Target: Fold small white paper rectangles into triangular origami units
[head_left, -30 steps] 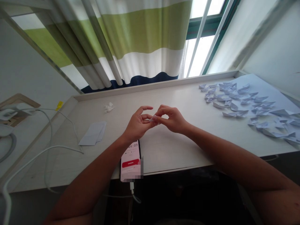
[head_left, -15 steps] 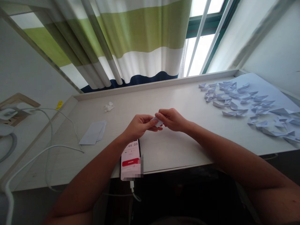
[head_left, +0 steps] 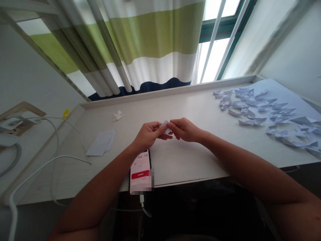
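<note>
A small folded piece of white paper (head_left: 164, 126) is held above the desk between my two hands. My left hand (head_left: 149, 134) is closed on its left side, the thumb lying over the paper. From the right, my right hand (head_left: 185, 129) pinches its edge with thumb and fingers. My fingers cover part of the paper, so its full shape is hidden. Just below my left hand a phone (head_left: 139, 167) with a running timer lies at the desk's front edge.
Many folded paper boats (head_left: 253, 121) spread over the right of the white desk (head_left: 175, 160). Flat paper sheets (head_left: 101, 143) lie at the left, with a crumpled tissue (head_left: 117, 115) behind. White cables (head_left: 54, 164) run across the left side. A striped curtain (head_left: 150, 36) hangs behind.
The paper has turned slightly between my fingers, and my right hand has shifted a little. The phone's timer has advanced one second. The camera view has shifted slightly.
</note>
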Demonstrator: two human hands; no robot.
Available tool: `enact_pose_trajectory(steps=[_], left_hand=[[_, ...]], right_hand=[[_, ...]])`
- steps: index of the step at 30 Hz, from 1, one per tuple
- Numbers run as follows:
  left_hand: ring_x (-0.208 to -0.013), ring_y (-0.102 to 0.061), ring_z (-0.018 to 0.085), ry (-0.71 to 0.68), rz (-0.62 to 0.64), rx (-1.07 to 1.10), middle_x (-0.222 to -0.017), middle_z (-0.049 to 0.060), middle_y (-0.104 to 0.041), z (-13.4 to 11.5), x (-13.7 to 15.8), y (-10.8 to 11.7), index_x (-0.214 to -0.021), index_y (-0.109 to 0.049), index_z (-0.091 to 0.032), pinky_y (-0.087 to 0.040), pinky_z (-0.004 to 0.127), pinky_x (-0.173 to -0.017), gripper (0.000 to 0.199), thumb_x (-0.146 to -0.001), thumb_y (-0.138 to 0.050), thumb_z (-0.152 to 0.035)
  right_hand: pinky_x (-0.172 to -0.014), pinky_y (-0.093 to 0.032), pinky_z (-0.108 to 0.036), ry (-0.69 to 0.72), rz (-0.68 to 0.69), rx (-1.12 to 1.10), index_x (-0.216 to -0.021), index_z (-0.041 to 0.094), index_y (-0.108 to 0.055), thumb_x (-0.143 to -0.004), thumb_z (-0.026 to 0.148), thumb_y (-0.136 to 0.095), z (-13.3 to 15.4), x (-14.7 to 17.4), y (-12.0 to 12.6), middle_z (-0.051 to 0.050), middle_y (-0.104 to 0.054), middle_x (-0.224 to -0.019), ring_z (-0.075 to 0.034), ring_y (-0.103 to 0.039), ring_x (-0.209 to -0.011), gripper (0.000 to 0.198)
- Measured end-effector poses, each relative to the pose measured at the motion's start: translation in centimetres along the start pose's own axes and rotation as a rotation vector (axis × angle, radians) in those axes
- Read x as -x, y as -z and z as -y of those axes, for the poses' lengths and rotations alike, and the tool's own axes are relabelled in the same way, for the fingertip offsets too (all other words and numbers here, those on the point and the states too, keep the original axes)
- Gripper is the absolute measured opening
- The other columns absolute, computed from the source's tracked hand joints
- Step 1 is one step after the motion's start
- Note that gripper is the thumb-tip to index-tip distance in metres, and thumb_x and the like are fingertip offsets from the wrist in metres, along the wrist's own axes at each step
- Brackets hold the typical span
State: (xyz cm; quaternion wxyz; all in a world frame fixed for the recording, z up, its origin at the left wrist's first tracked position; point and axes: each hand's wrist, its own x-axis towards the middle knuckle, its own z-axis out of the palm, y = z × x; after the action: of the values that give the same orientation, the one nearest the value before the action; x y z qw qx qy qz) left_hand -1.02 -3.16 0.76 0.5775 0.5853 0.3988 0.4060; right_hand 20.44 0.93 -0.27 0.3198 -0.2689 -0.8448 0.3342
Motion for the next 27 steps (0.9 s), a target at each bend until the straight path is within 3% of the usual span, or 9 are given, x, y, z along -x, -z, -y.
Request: enact_pose_trajectory(steps=[5, 8, 11, 13, 15, 18, 23, 27], left_hand=[[-0.095, -0.082, 0.026, -0.037, 0.026, -0.071, -0.100, 0.011, -0.085, -0.1, 0.0, 0.3, -0.101, -0.085, -0.017, -0.066, 0.037, -0.081, 0.040, -0.089, -0.087, -0.055], [-0.090, -0.079, 0.023, -0.057, 0.024, -0.112, -0.095, 0.010, -0.085, 0.0, -0.1, 0.6, -0.094, -0.086, -0.018, -0.063, 0.034, -0.077, 0.035, -0.087, -0.089, -0.052], [-0.082, -0.077, 0.021, -0.051, -0.031, -0.049, -0.088, 0.009, -0.083, -0.1, -0.1, 0.9, -0.095, -0.086, -0.017, -0.062, 0.034, -0.077, 0.033, -0.087, -0.090, -0.048], [-0.080, -0.077, 0.020, -0.035, -0.071, 0.000, -0.087, 0.008, -0.083, -0.3, -0.1, 1.1, -0.101, -0.085, -0.017, -0.063, 0.035, -0.078, 0.033, -0.085, -0.093, -0.044], [-0.081, -0.077, 0.020, -0.024, -0.080, 0.018, -0.089, 0.008, -0.083, -0.5, -0.1, 1.2, -0.104, -0.085, -0.017, -0.063, 0.036, -0.079, 0.035, -0.083, -0.094, -0.043], [-0.088, -0.078, 0.022, -0.016, -0.057, 0.020, -0.096, 0.010, -0.083, -0.6, -0.1, 1.3, -0.100, -0.085, -0.017, -0.065, 0.037, -0.082, 0.036, -0.086, -0.090, -0.050], [-0.095, -0.080, 0.024, -0.005, -0.024, 0.038, -0.104, 0.010, -0.085, -0.6, -0.1, 1.3, -0.102, -0.087, -0.019, -0.067, 0.040, -0.088, 0.036, -0.090, -0.087, -0.052], [-0.099, -0.082, 0.026, -0.011, 0.045, 0.041, -0.107, 0.012, -0.085, -0.2, -0.2, 1.3, -0.107, -0.086, -0.019, -0.066, 0.044, -0.095, 0.037, -0.093, -0.084, -0.053]], right_hand=[[-0.055, -0.041, -0.025, 0.010, 0.001, -0.009, -0.073, 0.020, -0.057, -0.115, 0.054, -0.044, 0.2, 0.0, 0.0, 0.004, -0.058, -0.053, -0.010, -0.053, -0.048, 0.055], [-0.057, -0.046, -0.025, 0.009, -0.001, -0.043, -0.080, 0.019, -0.061, -0.115, 0.053, -0.045, -0.4, 0.0, -0.3, 0.002, -0.065, -0.061, -0.011, -0.057, -0.054, 0.051], [-0.059, -0.055, -0.026, 0.078, -0.101, -0.041, -0.105, 0.018, -0.065, -0.105, 0.054, -0.068, -1.2, 0.0, -0.4, -0.004, -0.075, -0.089, -0.013, -0.066, -0.067, 0.036], [-0.061, -0.060, -0.026, 0.154, -0.139, -0.014, -0.125, 0.018, -0.065, -0.097, 0.050, -0.080, -1.5, 0.1, -0.4, -0.007, -0.073, -0.107, -0.015, -0.070, -0.076, 0.046], [-0.063, -0.063, -0.026, 0.224, -0.151, 0.016, -0.133, 0.020, -0.066, -0.098, 0.045, -0.081, -1.6, 0.1, -0.3, -0.007, -0.071, -0.114, -0.015, -0.072, -0.082, 0.045], [-0.066, -0.066, -0.026, 0.276, -0.152, 0.039, -0.127, 0.021, -0.071, -0.102, 0.037, -0.077, -1.5, 0.1, -0.2, -0.006, -0.071, -0.113, -0.015, -0.074, -0.087, 0.030], [-0.067, -0.067, -0.029, 0.270, -0.138, 0.026, -0.119, 0.021, -0.076, -0.104, 0.037, -0.075, -1.3, 0.1, -0.1, -0.006, -0.072, -0.108, -0.016, -0.074, -0.088, 0.022], [-0.065, -0.064, -0.028, 0.272, -0.215, 0.040, -0.099, 0.020, -0.075, -0.106, 0.036, -0.071, -1.2, 0.0, -0.2, -0.004, -0.072, -0.098, -0.014, -0.071, -0.081, 0.018]])
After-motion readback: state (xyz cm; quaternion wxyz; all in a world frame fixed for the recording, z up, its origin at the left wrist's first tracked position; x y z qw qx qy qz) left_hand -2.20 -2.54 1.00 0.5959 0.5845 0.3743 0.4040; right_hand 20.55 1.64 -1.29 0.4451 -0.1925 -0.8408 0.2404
